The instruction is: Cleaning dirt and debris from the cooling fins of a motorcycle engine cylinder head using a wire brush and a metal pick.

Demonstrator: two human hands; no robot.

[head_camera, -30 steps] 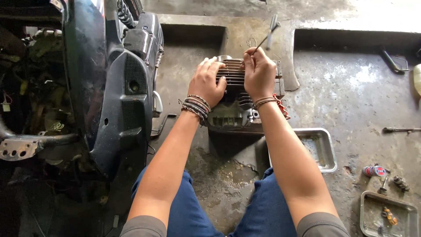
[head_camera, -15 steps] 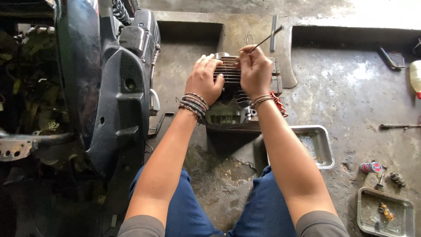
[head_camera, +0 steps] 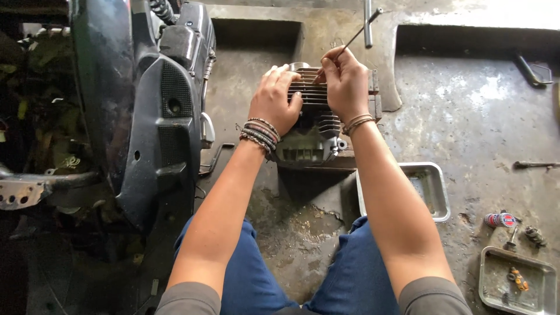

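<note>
- My left hand (head_camera: 273,100) clamps the grey finned metal engine cylinder (head_camera: 309,125), steadying it.
- My right hand (head_camera: 345,83) pinches a thin metal rod (head_camera: 353,39), angled toward one o'clock, tip among the fins.

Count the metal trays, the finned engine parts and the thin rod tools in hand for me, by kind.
Metal trays: 2, one by the right knee and one at the lower right
Finned engine cylinder: 1, steadied by the left hand
Thin rod tool: 1, pinched in the right hand
Total: 4
</note>
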